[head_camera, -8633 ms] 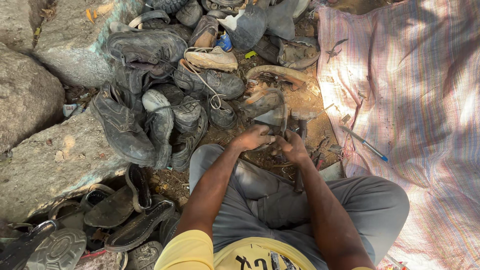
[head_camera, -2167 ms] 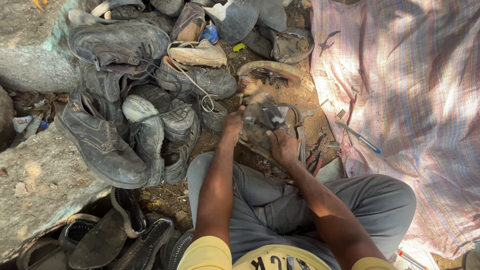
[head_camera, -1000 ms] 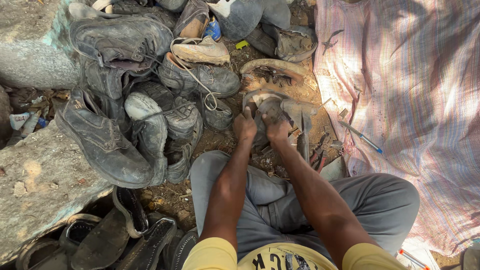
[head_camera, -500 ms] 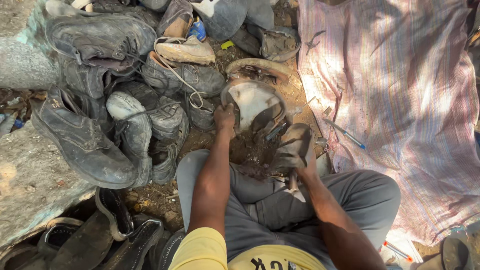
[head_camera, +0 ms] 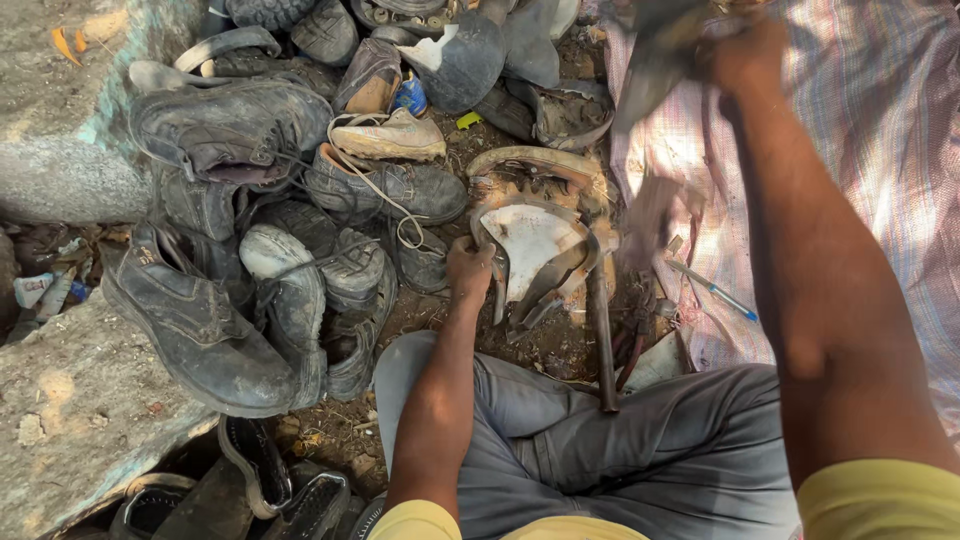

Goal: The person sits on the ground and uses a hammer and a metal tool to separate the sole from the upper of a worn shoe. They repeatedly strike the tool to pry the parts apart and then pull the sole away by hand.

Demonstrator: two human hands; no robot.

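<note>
A pile of old shoes (head_camera: 250, 230) fills the left of the frame. In the middle, the left hand (head_camera: 470, 268) pinches the edge of a pale shoe sole (head_camera: 535, 245). At the upper right, the right hand (head_camera: 745, 55) is closed around a blurry dark thing (head_camera: 650, 60).

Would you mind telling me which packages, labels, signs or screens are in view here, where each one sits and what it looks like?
Small packet: wedged among the worn shoes at top centre, crumpled, blue with an orange patch.
Wrapper or bottle scrap: at the left edge beside the stone, crumpled, pale with a bit of blue; too small to tell more.
Signs and screens: none in view.
</note>
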